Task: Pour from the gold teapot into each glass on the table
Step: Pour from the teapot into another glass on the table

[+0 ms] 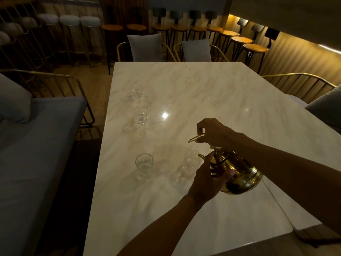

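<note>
1. Right now your right hand (215, 133) is closed on the thin gold handle (196, 137) of the gold teapot (239, 174), lower right of centre in the frame, with the pot tipped so its spout (201, 156) points left.

2. Your left hand (208, 175) is wrapped around the pot's neck and lid area, fingers curled against the metal and steadying the tilt rather than carrying the weight, as far as I can judge.

3. Four glasses stand on the marble table (239, 100). The nearest right glass (191, 161) sits just under the spout, partly hidden by your left hand, and you appear to be working on it now.

4. The near left glass (144, 166) stands well apart to the left; whether it holds liquid is too dim to tell.

5. The middle glass (140, 116) and the far glass (137, 90) line up toward the upper left of the table. Both seem to carry a little clear liquid, though the light makes this uncertain.

6. No stream is visible at the spout, so you cannot count this pour as done.

7. By my reading you are somewhere mid-task, with at least the glass under the spout left to fill.
</note>
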